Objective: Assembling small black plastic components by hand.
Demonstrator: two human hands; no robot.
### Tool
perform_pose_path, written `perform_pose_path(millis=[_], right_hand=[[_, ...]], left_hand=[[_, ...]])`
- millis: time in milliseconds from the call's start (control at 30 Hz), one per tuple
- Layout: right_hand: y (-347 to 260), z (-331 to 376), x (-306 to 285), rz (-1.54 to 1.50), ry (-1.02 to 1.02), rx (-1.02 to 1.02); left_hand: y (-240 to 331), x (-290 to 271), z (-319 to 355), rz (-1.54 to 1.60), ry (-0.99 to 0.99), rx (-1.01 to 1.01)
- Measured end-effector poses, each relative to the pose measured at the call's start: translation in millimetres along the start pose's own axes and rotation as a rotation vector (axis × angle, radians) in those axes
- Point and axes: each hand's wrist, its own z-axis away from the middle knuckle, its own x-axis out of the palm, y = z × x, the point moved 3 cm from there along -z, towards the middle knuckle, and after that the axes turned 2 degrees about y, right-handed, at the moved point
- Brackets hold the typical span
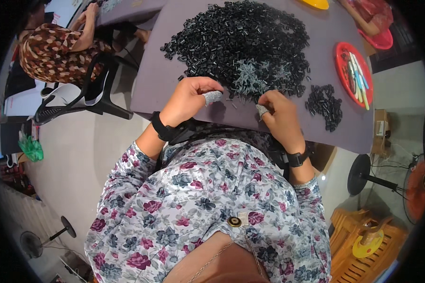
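Note:
A large heap of small black tube-like pieces covers the middle of the table. At its near edge lies a small pile of thin grey pins. My left hand hovers over the table's front edge, left of the grey pins, thumb and fingers pinched together. Just right of those pins, my right hand is closed too, fingertips close to the heap's edge. Whatever either hand pinches is too small or hidden. Grey wrapping covers both thumbs. A smaller group of black pieces lies right of my right hand.
The grey-covered table has a red plate of long-handled tools at its right. A co-worker sits at the left by a black chair; another person's arm shows at the far right. A fan and wooden furniture stand lower right.

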Motion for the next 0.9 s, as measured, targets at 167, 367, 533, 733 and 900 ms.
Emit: perform_pose_path(millis=[167,367,533,733,900], right_hand=[[9.4,-1.3,4.5,0.040,0.034,-0.122],[17.6,3.3,6.5,-0.090,0.048,-0.013],[27.1,0.4,9.1,-0.184,0.077,0.052],[28.5,0.3,9.8,-0.201,0.101,0.039],[29.8,0.7,10.5,-0.203,0.112,0.042]], left_hand=[[-4.0,-0.3,-1.8,0.287,-0.046,-0.096],[-8.7,1.0,-3.7,0.277,-0.047,-0.084],[-1.1,-3.1,-4.3,-0.267,0.137,0.073],[13.7,17.1,-7.0,-0.619,0.080,0.399],[20.8,29.7,-12.7,-0.881,-0.106,0.340]])
